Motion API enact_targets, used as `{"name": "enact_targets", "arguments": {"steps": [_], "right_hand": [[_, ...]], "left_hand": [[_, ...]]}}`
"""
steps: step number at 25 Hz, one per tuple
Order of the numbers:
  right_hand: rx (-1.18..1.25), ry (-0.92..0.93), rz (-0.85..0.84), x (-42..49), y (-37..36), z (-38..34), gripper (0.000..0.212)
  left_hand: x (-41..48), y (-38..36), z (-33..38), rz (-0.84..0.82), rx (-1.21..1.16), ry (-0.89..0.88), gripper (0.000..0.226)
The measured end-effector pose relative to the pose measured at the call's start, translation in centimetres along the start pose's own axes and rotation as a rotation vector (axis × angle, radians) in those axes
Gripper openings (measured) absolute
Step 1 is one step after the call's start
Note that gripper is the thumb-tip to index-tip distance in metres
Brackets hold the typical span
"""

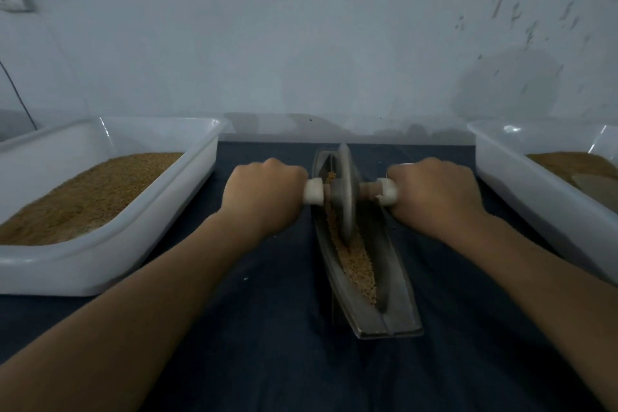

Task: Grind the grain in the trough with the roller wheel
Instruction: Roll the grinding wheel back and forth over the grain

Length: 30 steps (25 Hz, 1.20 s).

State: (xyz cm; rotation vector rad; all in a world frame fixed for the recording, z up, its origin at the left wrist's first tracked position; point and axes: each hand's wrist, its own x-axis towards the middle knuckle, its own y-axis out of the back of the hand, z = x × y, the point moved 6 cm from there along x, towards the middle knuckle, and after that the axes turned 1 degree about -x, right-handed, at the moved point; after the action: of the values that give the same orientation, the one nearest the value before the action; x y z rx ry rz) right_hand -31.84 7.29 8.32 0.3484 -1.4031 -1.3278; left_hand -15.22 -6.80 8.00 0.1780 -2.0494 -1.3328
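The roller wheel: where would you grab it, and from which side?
By the two handles at its hub, one hand from each side, knuckles up. The roller wheel stands on edge in the narrow trough, so its rim offers no hold, while the handles jut out crosswise above both walls. The left hand and right hand grip them just so.
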Motion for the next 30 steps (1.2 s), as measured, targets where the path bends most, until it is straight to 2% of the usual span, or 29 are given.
{"name": "enact_targets", "arguments": {"steps": [3, 6, 7, 9, 11, 12, 14, 16, 17, 19, 22, 26, 27, 28, 30], "right_hand": [[0.054, -0.065, -0.091, 2.9, -0.9, -0.3, 0.021], [0.055, -0.047, -0.101, 0.5, -0.3, 0.0, 0.027], [0.035, -0.027, -0.076, -1.1, 0.0, 0.2, 0.03], [0.016, 0.021, -0.025, -3.8, 0.9, 0.6, 0.034], [0.026, 0.052, -0.021, -5.2, 1.5, 0.8, 0.038], [-0.003, 0.058, -0.008, -5.1, 1.6, 0.6, 0.038], [-0.079, 0.053, 0.038, -3.5, 1.6, 0.1, 0.036], [-0.021, 0.008, -0.025, -0.4, 0.8, -0.2, 0.033], [0.02, -0.016, -0.078, 1.1, 0.1, -0.3, 0.03], [0.055, -0.041, -0.12, 3.0, -0.7, -0.2, 0.023], [0.069, -0.029, -0.115, 0.7, -0.5, 0.1, 0.03], [0.105, 0.057, -0.058, -5.2, 1.2, 1.0, 0.028], [0.121, 0.063, -0.045, -5.7, 1.5, 1.2, 0.026], [0.101, 0.057, -0.044, -5.6, 1.4, 1.2, 0.025], [0.025, -0.006, -0.065, -3.7, 0.6, 0.9, 0.027]], "left_hand": [[2.9, -0.5, -0.4, -0.075, -0.024, 0.036, 0.009], [0.8, 0.4, 0.2, -0.035, -0.015, -0.022, 0.008], [-0.8, 1.0, 0.6, 0.033, -0.004, -0.064, 0.015], [-3.9, 2.4, 1.3, 0.149, 0.032, -0.154, 0.044], [-4.6, 3.6, 1.2, 0.186, 0.015, -0.156, 0.059], [-4.3, 3.4, 1.1, 0.155, 0.001, -0.144, 0.057], [-3.3, 1.4, 0.8, 0.064, 0.015, -0.097, 0.039], [-0.4, -0.1, 0.2, 0.005, -0.027, -0.005, 0.015], [1.0, -0.5, -0.1, -0.029, -0.05, 0.024, 0.01], [2.6, -0.5, -0.2, -0.074, -0.045, 0.05, 0.009], [0.7, 0.6, 0.5, -0.069, -0.021, -0.001, 0.007], [-4.4, 3.7, 1.8, 0.117, 0.034, -0.171, 0.055], [-4.4, 4.5, 1.9, 0.134, 0.039, -0.175, 0.059], [-4.0, 4.2, 1.9, 0.095, 0.047, -0.165, 0.056], [-2.3, 2.1, 1.7, 0.013, 0.052, -0.11, 0.03]]}}
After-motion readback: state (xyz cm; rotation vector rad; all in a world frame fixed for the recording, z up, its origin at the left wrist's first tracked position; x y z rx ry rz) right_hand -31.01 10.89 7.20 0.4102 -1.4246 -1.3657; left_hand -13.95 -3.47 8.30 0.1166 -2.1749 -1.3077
